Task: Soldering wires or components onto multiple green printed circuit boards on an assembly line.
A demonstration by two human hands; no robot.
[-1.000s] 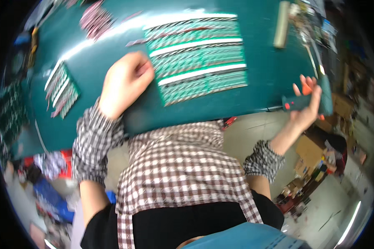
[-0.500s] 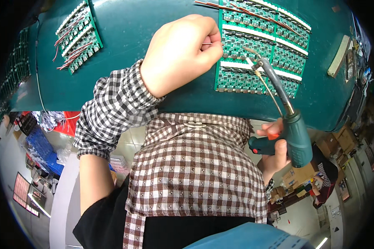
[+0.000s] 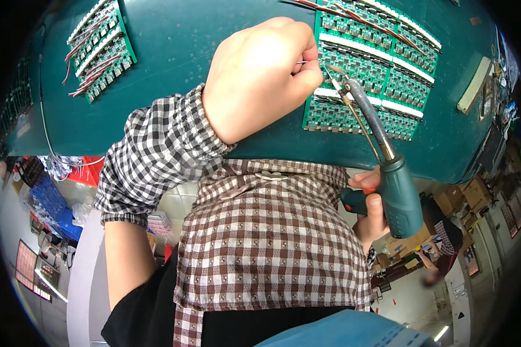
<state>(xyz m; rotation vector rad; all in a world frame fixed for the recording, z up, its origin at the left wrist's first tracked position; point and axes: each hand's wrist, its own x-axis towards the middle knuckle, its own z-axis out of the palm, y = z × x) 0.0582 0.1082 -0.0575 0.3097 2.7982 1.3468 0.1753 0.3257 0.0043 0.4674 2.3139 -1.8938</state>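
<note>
One smaller circuit-board panel (image 3: pixel 111 41) lies on the table (image 3: pixel 168 58), well left of the larger panel (image 3: pixel 359 61). At the larger panel's left edge, your left hand (image 3: pixel 266 81) is closed in a pinch on a thin pale strand (image 3: pixel 301 62). Over the larger panel's left part, very near those fingers, hangs the bent metal tip (image 3: pixel 335 70); whether it touches the boards, you cannot tell. Give your fingers a little more room from it, steady your wrist, and let strand and tip meet squarely. Mind the red and dark wires (image 3: pixel 370 23) across the larger panel's upper rows; heat could mark them. Nearer you than the larger panel, your right hand (image 3: pixel 371 211) grips the soldering gun (image 3: pixel 403 199) by its handle; a light squeeze should steady it best. Right of the larger panel lies a pale bar (image 3: pixel 474 87).
</note>
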